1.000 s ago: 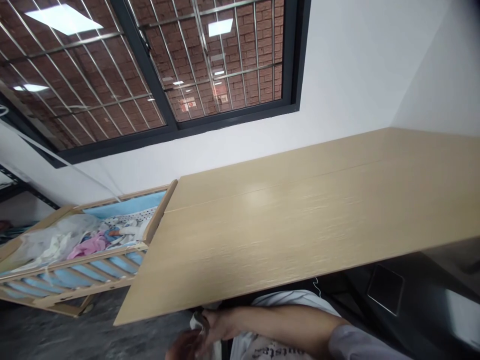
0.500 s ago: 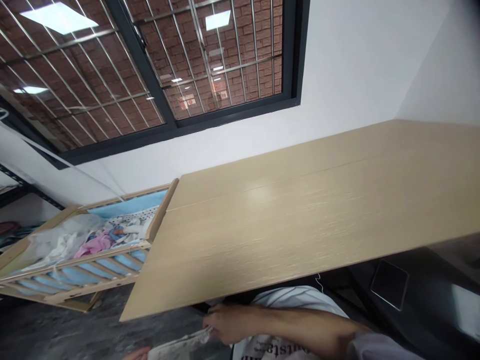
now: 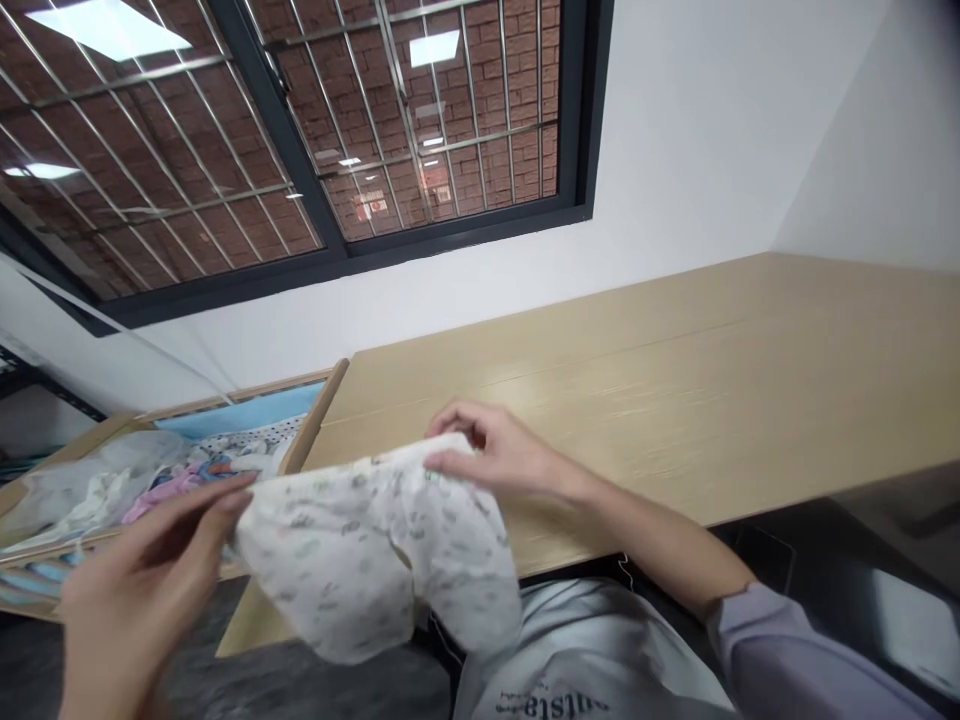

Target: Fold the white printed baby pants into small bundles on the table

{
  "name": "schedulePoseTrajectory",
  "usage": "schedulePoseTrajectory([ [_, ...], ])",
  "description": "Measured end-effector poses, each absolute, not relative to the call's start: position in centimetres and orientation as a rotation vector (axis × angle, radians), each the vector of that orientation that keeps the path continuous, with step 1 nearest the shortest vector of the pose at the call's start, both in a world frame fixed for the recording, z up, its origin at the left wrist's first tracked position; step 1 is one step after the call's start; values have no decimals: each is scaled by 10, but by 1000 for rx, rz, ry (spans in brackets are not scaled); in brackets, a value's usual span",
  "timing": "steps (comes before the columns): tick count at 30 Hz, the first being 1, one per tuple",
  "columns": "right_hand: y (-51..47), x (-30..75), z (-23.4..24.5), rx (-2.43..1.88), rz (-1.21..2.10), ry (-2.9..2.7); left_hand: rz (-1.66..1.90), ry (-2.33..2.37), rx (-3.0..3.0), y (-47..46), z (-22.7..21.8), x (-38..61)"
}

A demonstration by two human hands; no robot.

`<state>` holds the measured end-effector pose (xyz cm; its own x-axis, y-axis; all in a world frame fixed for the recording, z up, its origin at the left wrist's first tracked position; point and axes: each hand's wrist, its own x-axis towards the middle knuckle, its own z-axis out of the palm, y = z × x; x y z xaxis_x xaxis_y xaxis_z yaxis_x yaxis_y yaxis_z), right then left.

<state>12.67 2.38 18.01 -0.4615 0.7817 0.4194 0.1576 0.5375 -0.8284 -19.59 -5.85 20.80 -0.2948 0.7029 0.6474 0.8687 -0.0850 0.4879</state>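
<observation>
Two hands (image 3: pixel 139 590), printed white garment (image 3: pixel 375 550) between them

A wide window (image 3: pixel 465 232) with a dark frame is set in a white wall (image 3: pixel 675 200), its glass backed by steel bars (image 3: pixel 397 100) with a red brick wall (image 3: pixel 480 60) beyond. Rectangular ceiling lights (image 3: pixel 433 48) reflect brightly in the panes. A pale wood-grain desk (image 3: pixel 675 390) runs along the wall, its end just beside a wooden crib (image 3: pixel 330 400) with slatted sides and blue padding (image 3: pixel 240 408). The floor (image 3: pixel 315 685) is dark grey.
</observation>
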Motion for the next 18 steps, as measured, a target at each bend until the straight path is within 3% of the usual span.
schedulePoseTrajectory([
  [2,52,144,197,-794,889,-1953,-1415,-1872,-1811,-24,225,-165],
  [6,116,180,200,-912,899,-2150,-1225,-1770,-2186,56,223,-134],
  [10,179,203,161,-1164,1147,-2249,-953,-1793,-2515,127,186,-116],
  [18,265,195,83,-1506,805,-2279,-712,-1970,-2638,225,102,-81],
])
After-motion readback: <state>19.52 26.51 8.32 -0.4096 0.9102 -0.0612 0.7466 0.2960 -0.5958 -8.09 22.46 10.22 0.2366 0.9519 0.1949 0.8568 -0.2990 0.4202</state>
